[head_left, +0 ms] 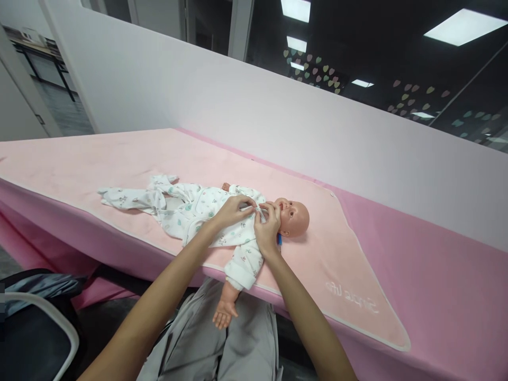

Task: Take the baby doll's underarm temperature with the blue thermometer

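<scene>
A baby doll [296,218] lies on its back, its head to the right and one arm hanging over the table's near edge. It wears a white patterned top [244,256], and white patterned trousers [178,222] stretch to the left. At the doll's upper chest, my left hand [237,210] pinches the cloth of the top. Close beside it, my right hand [268,223] also grips the top, just below the doll's chin. Whether a tie or a snap is between my fingertips is too small to make out. A bit of blue [280,239] shows by the doll's neck.
A peach mat [349,275] with white lettering lies over the pink-covered table [448,259]. Behind runs a white wall [238,111] with dark glass above. At the lower left stands a chair [39,328] with dark cloth on it. My legs are against the near edge.
</scene>
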Action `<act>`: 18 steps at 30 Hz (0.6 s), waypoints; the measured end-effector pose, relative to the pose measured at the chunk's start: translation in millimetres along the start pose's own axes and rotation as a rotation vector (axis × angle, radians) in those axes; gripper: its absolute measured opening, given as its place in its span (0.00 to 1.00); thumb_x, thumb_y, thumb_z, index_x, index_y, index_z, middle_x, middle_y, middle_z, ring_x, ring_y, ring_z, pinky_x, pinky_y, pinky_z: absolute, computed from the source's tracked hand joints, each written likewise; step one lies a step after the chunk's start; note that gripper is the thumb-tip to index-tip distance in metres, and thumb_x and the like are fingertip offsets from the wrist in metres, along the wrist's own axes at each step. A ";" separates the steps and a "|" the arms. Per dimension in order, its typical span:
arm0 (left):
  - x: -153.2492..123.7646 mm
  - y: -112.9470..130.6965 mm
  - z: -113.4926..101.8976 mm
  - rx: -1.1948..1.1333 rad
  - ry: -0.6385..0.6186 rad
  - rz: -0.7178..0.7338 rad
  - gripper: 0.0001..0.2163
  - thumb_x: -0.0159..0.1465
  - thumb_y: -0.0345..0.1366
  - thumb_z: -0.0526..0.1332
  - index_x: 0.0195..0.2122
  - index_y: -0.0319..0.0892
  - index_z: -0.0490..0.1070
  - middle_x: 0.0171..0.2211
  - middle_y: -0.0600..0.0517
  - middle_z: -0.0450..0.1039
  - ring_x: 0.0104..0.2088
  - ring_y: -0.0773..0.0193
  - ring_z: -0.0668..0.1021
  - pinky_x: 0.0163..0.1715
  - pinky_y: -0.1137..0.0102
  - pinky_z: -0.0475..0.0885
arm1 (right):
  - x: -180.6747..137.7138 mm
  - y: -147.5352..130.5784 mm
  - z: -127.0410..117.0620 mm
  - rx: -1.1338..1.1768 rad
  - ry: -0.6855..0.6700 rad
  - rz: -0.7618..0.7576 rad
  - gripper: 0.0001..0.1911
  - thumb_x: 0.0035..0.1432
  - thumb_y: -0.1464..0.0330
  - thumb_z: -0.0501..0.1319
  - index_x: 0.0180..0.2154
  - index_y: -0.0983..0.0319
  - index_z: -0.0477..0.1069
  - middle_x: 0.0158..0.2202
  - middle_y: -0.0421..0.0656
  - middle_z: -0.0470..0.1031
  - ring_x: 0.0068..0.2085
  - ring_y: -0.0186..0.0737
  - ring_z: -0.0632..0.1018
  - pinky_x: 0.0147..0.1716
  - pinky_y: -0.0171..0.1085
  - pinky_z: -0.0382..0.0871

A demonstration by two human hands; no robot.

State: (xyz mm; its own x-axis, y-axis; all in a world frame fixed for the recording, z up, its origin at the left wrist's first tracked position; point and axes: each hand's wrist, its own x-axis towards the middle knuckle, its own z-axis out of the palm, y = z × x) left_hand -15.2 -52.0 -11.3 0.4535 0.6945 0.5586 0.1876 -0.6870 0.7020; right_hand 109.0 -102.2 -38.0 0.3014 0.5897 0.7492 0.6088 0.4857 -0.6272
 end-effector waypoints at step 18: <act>-0.9 -1.3 -0.3 0.264 -0.046 0.110 0.13 0.62 0.39 0.53 0.41 0.40 0.73 0.36 0.47 0.74 0.38 0.59 0.74 0.40 0.67 0.67 | -1.2 2.3 0.9 -0.015 0.054 -0.061 0.07 0.55 0.73 0.53 0.34 0.61 0.68 0.42 0.47 0.67 0.47 0.39 0.70 0.47 0.41 0.68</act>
State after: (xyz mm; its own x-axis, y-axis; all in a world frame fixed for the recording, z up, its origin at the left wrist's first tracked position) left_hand -16.1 -51.7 -12.6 0.5216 0.6066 0.5999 0.3531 -0.7936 0.4954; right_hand 109.4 -101.2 -40.5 0.3025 0.5232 0.7968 0.6380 0.5099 -0.5770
